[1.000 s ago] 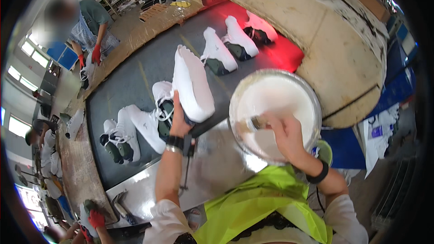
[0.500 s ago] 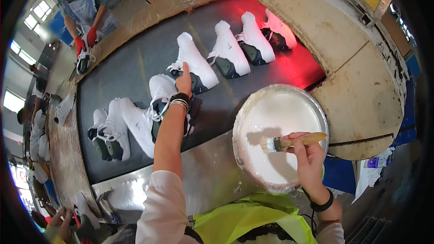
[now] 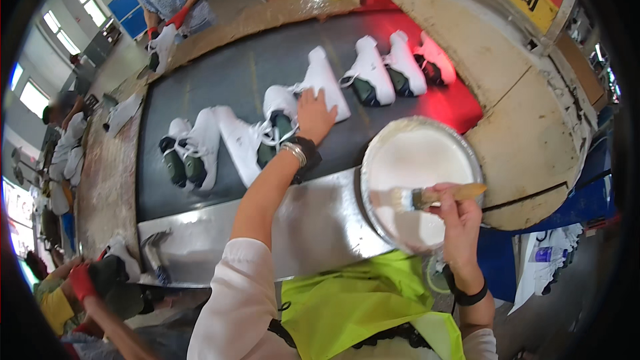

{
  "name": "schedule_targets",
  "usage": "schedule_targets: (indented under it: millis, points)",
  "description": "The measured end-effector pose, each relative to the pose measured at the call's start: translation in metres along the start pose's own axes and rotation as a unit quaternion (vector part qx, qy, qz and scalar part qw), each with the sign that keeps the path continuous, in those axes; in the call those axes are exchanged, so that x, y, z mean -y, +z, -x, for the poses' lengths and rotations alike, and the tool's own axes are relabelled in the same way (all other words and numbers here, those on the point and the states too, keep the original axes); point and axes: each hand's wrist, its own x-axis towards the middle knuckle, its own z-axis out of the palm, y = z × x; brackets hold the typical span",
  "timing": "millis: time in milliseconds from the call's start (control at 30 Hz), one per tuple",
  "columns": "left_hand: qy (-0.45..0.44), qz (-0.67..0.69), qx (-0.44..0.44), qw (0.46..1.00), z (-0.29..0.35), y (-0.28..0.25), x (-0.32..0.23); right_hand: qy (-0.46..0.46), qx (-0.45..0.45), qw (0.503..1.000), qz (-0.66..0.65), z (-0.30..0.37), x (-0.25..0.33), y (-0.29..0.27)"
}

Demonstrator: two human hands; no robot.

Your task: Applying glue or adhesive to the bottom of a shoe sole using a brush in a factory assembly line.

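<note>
My left hand (image 3: 315,119) is open, its fingers spread over the lower part of a white high-top shoe (image 3: 327,80) with dark green parts. Just left of it, partly behind my wrist, another white laced shoe (image 3: 280,101) leans among the others. In my right hand (image 3: 459,221) is a paintbrush (image 3: 460,192) with a wooden handle, gripped with its bristles pointing left. The brush is over a wide round tub (image 3: 415,122) of white liquid (image 3: 407,160); whether the bristles touch the liquid I cannot tell.
Several white shoes stand on a dark conveyor belt (image 3: 200,87), running toward a red-lit machine opening (image 3: 460,103). A metal ledge (image 3: 320,217) edges the belt on my side, with a hammer (image 3: 155,253) at its left end. Co-workers in red gloves (image 3: 177,17) work beyond the belt and at lower left.
My left hand has gone from a pointing finger at the shoe to spread fingers laid over it. The view has shifted. My right hand still holds the brush above the tub.
</note>
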Motion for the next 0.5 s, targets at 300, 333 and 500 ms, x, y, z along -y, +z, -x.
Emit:
schedule_targets:
  millis: [300, 333, 500]
  points:
    - [0.052, -0.161, 0.074, 0.983, 0.097, -0.103, 0.072, 0.011, 0.059, 0.998, -0.016, -0.008, 0.000, 0.048]
    - [0.006, -0.165, 0.107, 0.981, 0.104, -0.111, 0.081, 0.013, 0.081, 0.997, -0.011, -0.009, 0.000, 0.049]
    - [-0.052, -0.115, 0.176, 0.976, 0.098, -0.129, 0.118, 0.022, 0.100, 0.994, -0.022, -0.019, -0.006, 0.046]
